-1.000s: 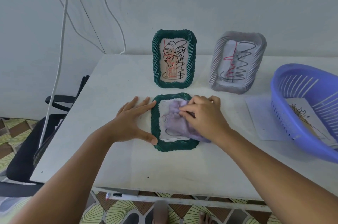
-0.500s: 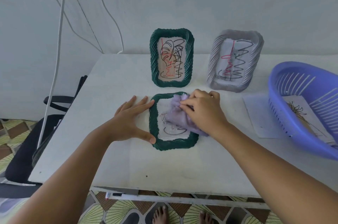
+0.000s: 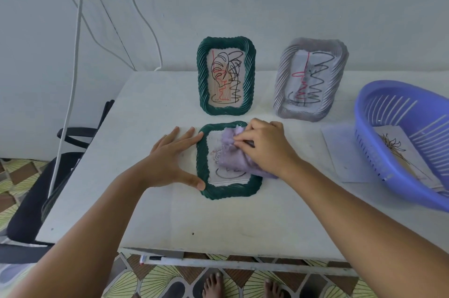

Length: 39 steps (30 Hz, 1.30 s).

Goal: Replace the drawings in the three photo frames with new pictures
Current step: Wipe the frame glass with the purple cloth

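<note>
A green frame (image 3: 229,192) lies flat on the white surface (image 3: 170,220) before you. Your left hand (image 3: 170,160) rests flat, fingers straight, against its left edge. Your right hand (image 3: 264,145) grips a lilac cloth (image 3: 230,155), pressing it onto the glass. Two frames stand behind: green (image 3: 227,76) and grey (image 3: 311,80).

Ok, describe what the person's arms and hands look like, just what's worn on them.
Both arms are bare as far up as the view shows: no sleeves show. The left hand and the right hand wear no gloves, and no rings, watch or bracelets show on them.
</note>
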Each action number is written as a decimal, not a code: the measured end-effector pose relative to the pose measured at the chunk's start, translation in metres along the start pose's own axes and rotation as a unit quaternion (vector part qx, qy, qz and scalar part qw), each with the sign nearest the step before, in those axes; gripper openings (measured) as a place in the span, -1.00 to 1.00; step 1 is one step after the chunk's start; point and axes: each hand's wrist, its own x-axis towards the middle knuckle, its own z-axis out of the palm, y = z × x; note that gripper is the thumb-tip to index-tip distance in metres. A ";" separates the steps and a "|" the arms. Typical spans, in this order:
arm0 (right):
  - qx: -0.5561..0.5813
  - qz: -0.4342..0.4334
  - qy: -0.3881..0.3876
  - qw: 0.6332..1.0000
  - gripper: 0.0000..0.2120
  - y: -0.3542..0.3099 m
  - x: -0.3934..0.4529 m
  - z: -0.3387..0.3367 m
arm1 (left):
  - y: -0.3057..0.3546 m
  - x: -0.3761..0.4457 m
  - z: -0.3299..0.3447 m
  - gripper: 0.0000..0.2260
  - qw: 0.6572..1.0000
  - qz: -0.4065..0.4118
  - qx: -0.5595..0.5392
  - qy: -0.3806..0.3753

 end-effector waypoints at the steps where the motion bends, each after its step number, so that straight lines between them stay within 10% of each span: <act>1: 0.016 -0.008 -0.012 1.000 -0.81 -0.002 -0.002 0.001 | 0.001 0.000 0.000 0.14 1.000 -0.001 0.004 -0.001; 39: 0.105 -0.047 -0.114 0.987 -0.84 0.002 -0.011 -0.011 | 0.000 0.000 0.000 0.13 1.000 -0.002 0.003 0.000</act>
